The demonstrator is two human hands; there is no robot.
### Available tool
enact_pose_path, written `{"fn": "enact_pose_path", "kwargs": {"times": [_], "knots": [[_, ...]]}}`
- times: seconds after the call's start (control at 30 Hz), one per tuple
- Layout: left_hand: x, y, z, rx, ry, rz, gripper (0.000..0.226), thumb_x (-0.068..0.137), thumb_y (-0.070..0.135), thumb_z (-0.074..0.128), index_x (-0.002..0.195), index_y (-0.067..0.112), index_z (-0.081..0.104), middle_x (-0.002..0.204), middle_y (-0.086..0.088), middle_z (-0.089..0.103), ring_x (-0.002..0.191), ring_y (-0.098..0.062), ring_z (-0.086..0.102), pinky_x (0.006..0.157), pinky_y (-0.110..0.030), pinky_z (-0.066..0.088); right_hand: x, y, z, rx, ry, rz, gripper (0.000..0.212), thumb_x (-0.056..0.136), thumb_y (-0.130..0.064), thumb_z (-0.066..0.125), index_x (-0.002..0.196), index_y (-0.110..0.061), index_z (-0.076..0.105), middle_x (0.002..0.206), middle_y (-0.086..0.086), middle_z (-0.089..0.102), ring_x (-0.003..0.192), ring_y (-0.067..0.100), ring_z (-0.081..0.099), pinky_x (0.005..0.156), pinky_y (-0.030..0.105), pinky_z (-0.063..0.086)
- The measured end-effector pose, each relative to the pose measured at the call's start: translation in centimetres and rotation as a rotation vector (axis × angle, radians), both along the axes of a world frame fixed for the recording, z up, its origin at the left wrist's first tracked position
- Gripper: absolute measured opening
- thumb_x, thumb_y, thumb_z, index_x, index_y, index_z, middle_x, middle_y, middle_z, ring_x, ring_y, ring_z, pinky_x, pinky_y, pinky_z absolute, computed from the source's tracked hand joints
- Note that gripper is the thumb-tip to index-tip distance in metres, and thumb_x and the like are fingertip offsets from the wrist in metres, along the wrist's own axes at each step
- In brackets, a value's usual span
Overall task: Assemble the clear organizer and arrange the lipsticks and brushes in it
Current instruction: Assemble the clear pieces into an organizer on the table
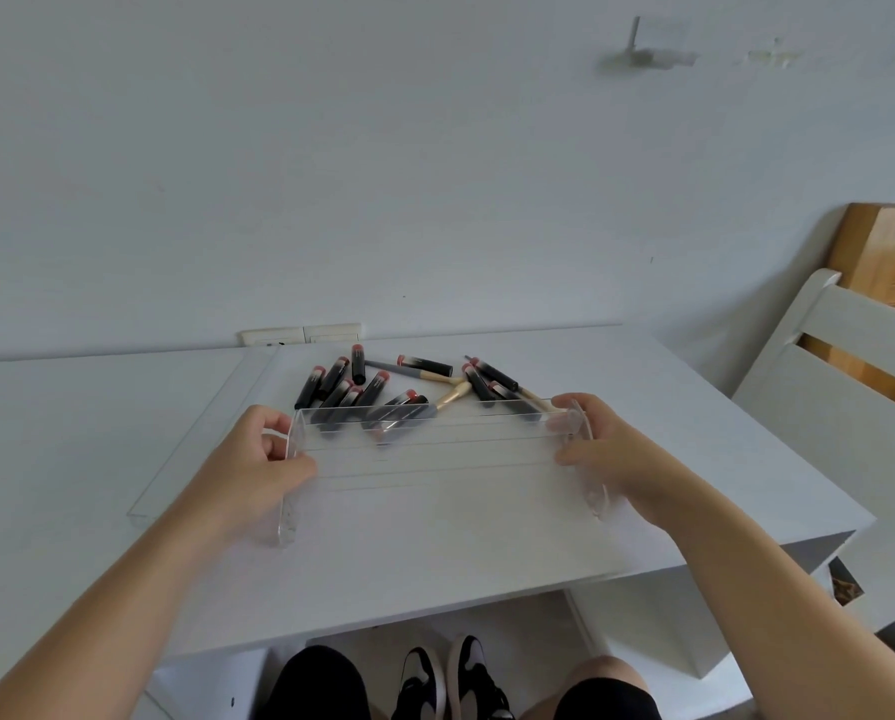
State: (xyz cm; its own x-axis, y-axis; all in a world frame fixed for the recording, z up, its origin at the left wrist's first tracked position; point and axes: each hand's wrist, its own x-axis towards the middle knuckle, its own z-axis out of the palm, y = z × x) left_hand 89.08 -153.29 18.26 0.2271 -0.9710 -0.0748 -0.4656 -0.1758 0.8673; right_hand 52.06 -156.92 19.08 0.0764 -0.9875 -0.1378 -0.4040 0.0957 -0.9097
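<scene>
The clear organizer (435, 459) stands on the white table (435, 553), its stepped shelves running between two clear side panels. My left hand (258, 454) grips the left side panel, thumb on the inner face. My right hand (598, 444) grips the right side panel the same way. Behind the organizer lies a loose heap of several black lipsticks (341, 387) with pink ends. Among them lie gold-handled brushes (453, 394), partly seen through the clear plastic.
A loose clear panel (195, 439) lies flat on the table to the left. A wall socket (302, 335) sits at the table's back edge. A white chair (845, 366) stands to the right. My knees and shoes show below the front edge.
</scene>
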Motion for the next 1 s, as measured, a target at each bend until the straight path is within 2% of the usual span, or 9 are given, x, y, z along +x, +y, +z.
{"fn": "enact_pose_path", "kwargs": {"times": [0.17, 0.27, 0.33, 0.4, 0.5, 0.57, 0.67, 0.87, 1.0], "knots": [[0.1, -0.1, 0.5, 0.051, 0.015, -0.03, 0.031, 0.086, 0.016, 0.073, 0.101, 0.031, 0.051, 0.099, -0.017, 0.069, 0.078, -0.028, 0.061, 0.069, -0.037, 0.045, 0.0, 0.1, 0.2, 0.01, 0.015, -0.003, 0.056, 0.085, -0.001, 0.065, 0.129, -0.033, 0.053, 0.121, -0.007, 0.06, 0.106, 0.015, 0.058, 0.092, 0.032, 0.047], [0.0, 0.0, 0.6, 0.047, 0.057, -0.013, 0.034, 0.078, 0.026, 0.075, 0.102, 0.035, 0.053, 0.094, -0.01, 0.071, 0.076, -0.024, 0.061, 0.07, -0.036, 0.044, -0.2, 0.3, 0.4, 0.043, -0.015, 0.02, 0.052, 0.081, -0.013, 0.07, 0.127, -0.035, 0.056, 0.127, -0.006, 0.059, 0.115, 0.015, 0.056, 0.103, 0.035, 0.044], [-0.2, 0.0, 1.1, 0.074, 0.113, 0.005, 0.04, 0.066, 0.039, 0.07, 0.104, 0.037, 0.056, 0.079, 0.005, 0.073, 0.071, -0.022, 0.059, 0.068, -0.034, 0.045, -0.2, 0.3, 0.7, 0.077, -0.088, 0.035, 0.039, 0.086, -0.022, 0.072, 0.12, -0.036, 0.06, 0.129, -0.008, 0.06, 0.117, 0.008, 0.053, 0.097, 0.028, 0.041], [-0.5, -0.4, 1.5, 0.078, 0.149, 0.022, 0.044, 0.064, 0.05, 0.063, 0.104, 0.032, 0.061, 0.077, 0.006, 0.073, 0.067, -0.021, 0.057, 0.065, -0.033, 0.044, 0.2, 0.2, 1.0, 0.063, -0.072, -0.006, 0.029, 0.087, -0.044, 0.069, 0.114, -0.035, 0.064, 0.123, -0.012, 0.061, 0.117, 0.009, 0.053, 0.092, 0.026, 0.039], [-1.0, -0.7, 1.5, 0.054, 0.122, 0.07, 0.041, 0.073, 0.062, 0.056, 0.093, 0.028, 0.065, 0.082, 0.001, 0.07, 0.068, -0.023, 0.057, 0.065, -0.034, 0.043, 1.3, 0.1, 0.4, 0.012, 0.01, -0.142, 0.044, 0.078, -0.066, 0.051, 0.1, -0.032, 0.068, 0.117, 0.005, 0.065, 0.095, 0.019, 0.058, 0.079, 0.032, 0.042], [-1.4, -0.7, 1.0, -0.008, 0.047, 0.097, 0.038, 0.086, 0.058, 0.052, 0.09, 0.023, 0.067, 0.084, -0.002, 0.068, 0.063, -0.021, 0.053, 0.063, -0.033, 0.041, 1.9, 0.0, -0.2, -0.007, 0.014, -0.202, 0.034, 0.087, -0.057, 0.043, 0.096, -0.034, 0.066, 0.117, 0.009, 0.063, 0.084, 0.018, 0.055, 0.071, 0.034, 0.04], [-1.7, -0.8, 0.4, -0.083, -0.017, 0.104, 0.037, 0.097, 0.048, 0.048, 0.094, 0.017, 0.067, 0.083, -0.002, 0.068, 0.058, -0.019, 0.049, 0.061, -0.032, 0.039, 2.2, -0.3, -0.8, -0.055, -0.006, -0.254, 0.026, 0.096, -0.048, 0.041, 0.097, -0.037, 0.065, 0.11, -0.005, 0.068, 0.09, 0.013, 0.057, 0.07, 0.03, 0.038], [-1.7, -1.3, -0.2, -0.122, 0.033, 0.121, 0.023, 0.094, 0.037, 0.052, 0.087, 0.023, 0.068, 0.073, -0.001, 0.063, 0.062, -0.02, 0.05, 0.059, -0.031, 0.034, 2.2, -0.6, -1.1, -0.071, -0.04, -0.295, 0.024, 0.096, -0.035, 0.044, 0.1, -0.037, 0.068, 0.106, -0.009, 0.069, 0.102, 0.016, 0.058, 0.074, 0.029, 0.039], [-1.9, -1.4, -0.1, -0.137, 0.024, 0.139, 0.023, 0.095, 0.036, 0.053, 0.086, 0.024, 0.069, 0.073, -0.003, 0.065, 0.061, -0.019, 0.05, 0.058, -0.03, 0.035, 2.3, -0.6, -1.1, -0.077, -0.036, -0.296, 0.026, 0.098, -0.038, 0.04, 0.103, -0.039, 0.066, 0.108, -0.011, 0.069, 0.103, 0.014, 0.058, 0.077, 0.031, 0.041]]}}
